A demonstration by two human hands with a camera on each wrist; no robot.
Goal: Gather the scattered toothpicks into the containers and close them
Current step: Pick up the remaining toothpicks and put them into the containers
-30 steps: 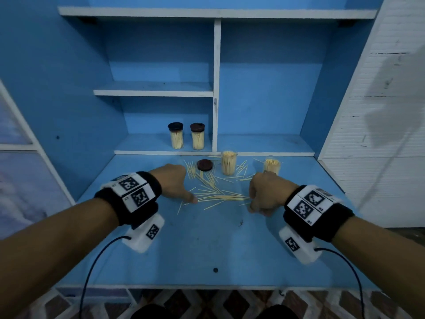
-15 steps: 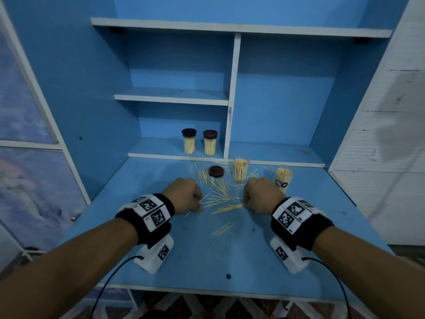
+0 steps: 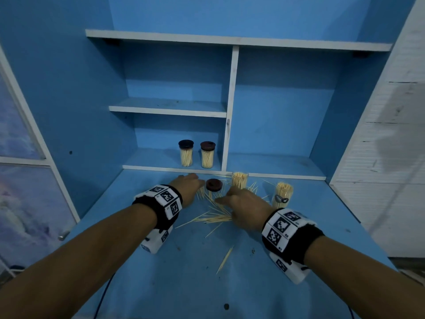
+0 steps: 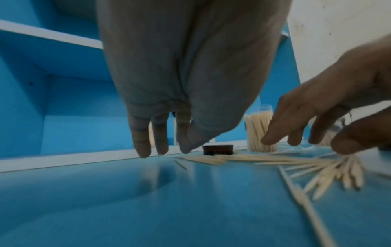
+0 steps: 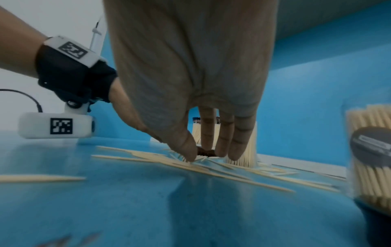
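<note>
Many loose toothpicks [image 3: 217,215] lie scattered on the blue desk [image 3: 188,272], with a few more [image 3: 225,259] nearer me. Two open containers full of toothpicks stand behind them: one [image 3: 239,180] at the centre, one [image 3: 283,194] to the right with a dark lid [image 5: 371,144] leaning on its front. A loose brown lid [image 3: 214,184] lies between my hands. My left hand [image 3: 192,184] points its straight fingers [image 4: 141,147] down onto the desk left of that lid. My right hand [image 3: 226,199] touches the toothpick pile with thumb and straight fingers [image 5: 237,150], gripping nothing.
Two closed toothpick containers [image 3: 186,153] [image 3: 207,154] stand on the low shelf behind. A white shelf edge [image 3: 174,168] runs just beyond the left fingertips. A white divider [image 3: 230,107] rises at the centre, and a white wall [image 3: 379,157] closes the right side.
Both hands have moved forward from the near side of the pile toward the lid and containers. Their fingers, curled before, now stretch down. A few toothpicks stay behind nearer me.
</note>
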